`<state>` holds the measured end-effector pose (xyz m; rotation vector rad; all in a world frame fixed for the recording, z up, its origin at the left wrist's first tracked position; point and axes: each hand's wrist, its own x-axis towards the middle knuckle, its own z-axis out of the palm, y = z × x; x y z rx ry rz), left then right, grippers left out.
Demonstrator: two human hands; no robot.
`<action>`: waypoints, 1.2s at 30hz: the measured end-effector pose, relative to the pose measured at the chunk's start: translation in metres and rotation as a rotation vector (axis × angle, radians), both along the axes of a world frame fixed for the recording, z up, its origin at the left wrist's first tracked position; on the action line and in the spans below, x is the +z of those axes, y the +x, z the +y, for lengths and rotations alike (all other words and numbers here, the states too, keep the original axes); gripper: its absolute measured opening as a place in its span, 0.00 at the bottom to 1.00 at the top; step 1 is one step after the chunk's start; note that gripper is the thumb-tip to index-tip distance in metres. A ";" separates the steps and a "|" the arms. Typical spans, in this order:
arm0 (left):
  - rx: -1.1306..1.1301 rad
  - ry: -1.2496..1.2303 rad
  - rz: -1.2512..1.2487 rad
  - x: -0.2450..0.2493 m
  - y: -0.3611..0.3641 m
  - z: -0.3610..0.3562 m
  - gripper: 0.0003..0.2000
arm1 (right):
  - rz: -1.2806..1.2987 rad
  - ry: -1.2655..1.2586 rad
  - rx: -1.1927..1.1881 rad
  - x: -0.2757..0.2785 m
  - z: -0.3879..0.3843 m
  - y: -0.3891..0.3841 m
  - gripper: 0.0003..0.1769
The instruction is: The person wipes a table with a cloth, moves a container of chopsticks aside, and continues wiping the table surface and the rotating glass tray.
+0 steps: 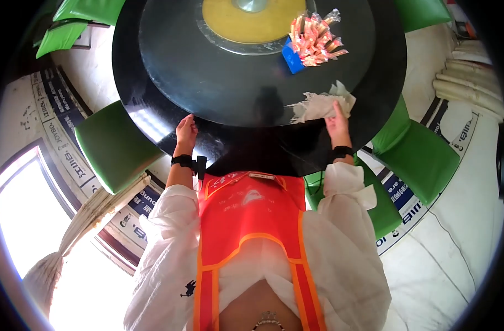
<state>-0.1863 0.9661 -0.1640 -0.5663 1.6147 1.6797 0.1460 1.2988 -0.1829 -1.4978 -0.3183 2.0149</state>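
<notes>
A crumpled, ragged beige cloth (312, 107) lies on the front right of the dark round turntable (219, 83). My right hand (337, 122) holds its right end, with the fingers over the fabric. At the turntable's front left edge is my left hand (187, 132), its fingers curled together; whatever they may hold is too small to make out. Behind the cloth stands a blue container (293, 56) full of red-and-clear wrapped sticks (313, 41).
Green chairs (114, 144) surround the black table (392, 66) on both sides. The turntable has a yellow centre (252, 25) with a metal knob. A tied curtain (86, 218) hangs at the lower left, beside a bright window.
</notes>
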 end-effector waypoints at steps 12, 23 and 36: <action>-0.384 -0.139 0.019 0.012 0.079 0.019 0.10 | 0.178 0.021 0.374 0.008 -0.028 -0.017 0.19; -0.475 -0.142 0.023 0.015 0.103 0.054 0.12 | 0.323 -0.257 0.659 0.010 -0.124 -0.080 0.21; -0.303 -0.082 -0.079 0.011 0.096 0.055 0.11 | -0.138 0.149 0.346 0.000 0.065 0.009 0.25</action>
